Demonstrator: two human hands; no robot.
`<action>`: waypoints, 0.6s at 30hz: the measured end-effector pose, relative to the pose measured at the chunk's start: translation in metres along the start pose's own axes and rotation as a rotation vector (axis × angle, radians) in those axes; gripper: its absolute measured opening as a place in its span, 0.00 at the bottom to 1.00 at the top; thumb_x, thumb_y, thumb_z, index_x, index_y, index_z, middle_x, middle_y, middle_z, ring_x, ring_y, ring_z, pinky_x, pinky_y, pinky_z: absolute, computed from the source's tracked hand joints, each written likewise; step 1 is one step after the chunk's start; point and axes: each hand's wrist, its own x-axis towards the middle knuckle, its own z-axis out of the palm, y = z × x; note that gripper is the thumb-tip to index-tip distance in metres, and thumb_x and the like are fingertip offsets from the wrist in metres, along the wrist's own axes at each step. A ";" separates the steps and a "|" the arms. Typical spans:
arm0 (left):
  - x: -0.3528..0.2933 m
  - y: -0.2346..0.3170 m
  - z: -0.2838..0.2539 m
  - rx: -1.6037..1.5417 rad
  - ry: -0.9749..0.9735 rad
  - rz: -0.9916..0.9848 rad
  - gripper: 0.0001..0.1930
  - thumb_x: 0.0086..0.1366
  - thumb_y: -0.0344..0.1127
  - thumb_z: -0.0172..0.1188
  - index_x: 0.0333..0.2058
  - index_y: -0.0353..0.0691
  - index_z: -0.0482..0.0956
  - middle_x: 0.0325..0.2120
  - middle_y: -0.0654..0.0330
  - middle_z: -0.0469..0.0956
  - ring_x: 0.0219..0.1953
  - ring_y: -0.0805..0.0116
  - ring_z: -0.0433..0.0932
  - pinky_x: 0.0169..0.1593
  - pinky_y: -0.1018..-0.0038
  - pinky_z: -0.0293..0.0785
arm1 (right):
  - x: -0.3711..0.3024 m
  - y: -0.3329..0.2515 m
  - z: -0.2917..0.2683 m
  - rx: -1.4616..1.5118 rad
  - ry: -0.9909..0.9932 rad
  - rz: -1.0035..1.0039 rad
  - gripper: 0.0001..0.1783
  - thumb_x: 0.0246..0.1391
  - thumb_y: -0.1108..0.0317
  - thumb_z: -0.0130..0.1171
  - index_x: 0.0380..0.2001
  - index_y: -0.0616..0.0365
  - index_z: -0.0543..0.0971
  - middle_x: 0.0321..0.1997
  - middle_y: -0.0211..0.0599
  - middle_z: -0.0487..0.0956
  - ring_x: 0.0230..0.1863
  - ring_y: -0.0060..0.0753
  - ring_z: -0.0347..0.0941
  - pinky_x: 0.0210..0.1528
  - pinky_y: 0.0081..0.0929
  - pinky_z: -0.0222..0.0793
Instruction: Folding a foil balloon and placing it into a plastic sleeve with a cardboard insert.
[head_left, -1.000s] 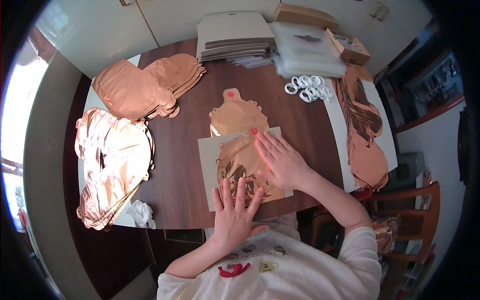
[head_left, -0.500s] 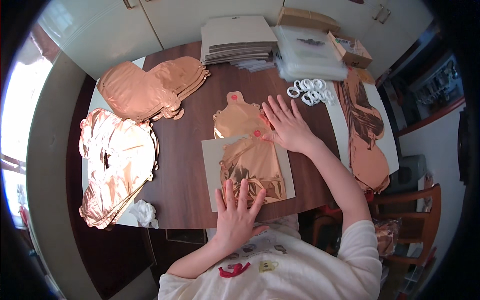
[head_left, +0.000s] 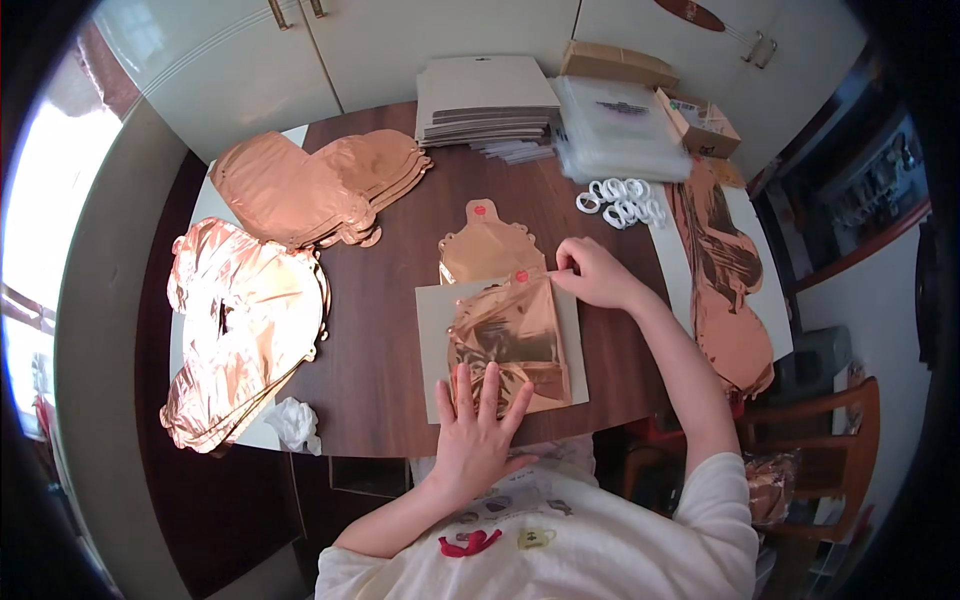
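Observation:
A flat copper-coloured foil balloon (head_left: 510, 330) lies folded over a grey-white cardboard sheet (head_left: 433, 345) at the table's front middle. Its far part, with a rounded tab bearing a red mark, sticks out past the sheet's far edge. A second red mark shows on the folded part. My left hand (head_left: 470, 430) rests on the near end of the foil, fingers spread. At the upper right of the folded part, my right hand (head_left: 595, 274) has its fingers closed in a pinch on the foil's edge.
Stacks of flat foil balloons lie at the far left (head_left: 290, 190), near left (head_left: 250, 320) and right (head_left: 715, 280). Along the back sit a cardboard stack (head_left: 487, 90), clear plastic bags (head_left: 615, 130), a small box (head_left: 700, 122) and white rings (head_left: 620, 200). Crumpled white tissue (head_left: 295, 425) lies front left.
My right hand has gone from spread flat on the foil to a pinch at its edge. The left hand stays on the near end. The whole view has shifted slightly.

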 end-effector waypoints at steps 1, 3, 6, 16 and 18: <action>0.000 0.000 -0.001 0.005 -0.012 0.001 0.53 0.42 0.69 0.62 0.65 0.56 0.52 0.63 0.42 0.51 0.63 0.30 0.48 0.58 0.34 0.48 | 0.001 0.000 -0.004 0.282 -0.147 0.133 0.09 0.51 0.66 0.59 0.28 0.59 0.72 0.31 0.32 0.75 0.36 0.25 0.69 0.40 0.27 0.64; 0.000 0.000 0.000 0.003 -0.011 0.005 0.53 0.42 0.70 0.61 0.65 0.56 0.52 0.63 0.41 0.50 0.63 0.29 0.47 0.58 0.34 0.47 | 0.000 0.007 -0.001 0.390 -0.142 0.084 0.08 0.52 0.68 0.58 0.31 0.62 0.73 0.27 0.30 0.76 0.30 0.18 0.68 0.34 0.22 0.65; 0.001 -0.001 0.001 -0.012 -0.004 0.007 0.52 0.43 0.70 0.61 0.65 0.56 0.53 0.63 0.40 0.49 0.63 0.29 0.46 0.59 0.34 0.46 | 0.001 0.008 0.003 0.461 -0.172 0.056 0.07 0.53 0.70 0.57 0.33 0.63 0.76 0.26 0.29 0.76 0.29 0.17 0.67 0.34 0.22 0.65; 0.001 -0.001 -0.002 -0.015 0.044 0.020 0.53 0.43 0.70 0.60 0.65 0.55 0.52 0.63 0.41 0.50 0.63 0.30 0.48 0.60 0.38 0.48 | 0.014 0.030 -0.026 0.247 0.542 0.035 0.08 0.55 0.67 0.56 0.35 0.60 0.77 0.27 0.35 0.77 0.29 0.26 0.72 0.35 0.26 0.69; 0.000 -0.002 -0.001 -0.013 0.037 0.010 0.53 0.43 0.71 0.60 0.65 0.55 0.52 0.63 0.41 0.50 0.63 0.30 0.48 0.60 0.38 0.48 | 0.013 0.026 -0.045 0.349 0.673 0.042 0.09 0.57 0.65 0.55 0.35 0.60 0.76 0.28 0.29 0.75 0.28 0.20 0.69 0.33 0.21 0.67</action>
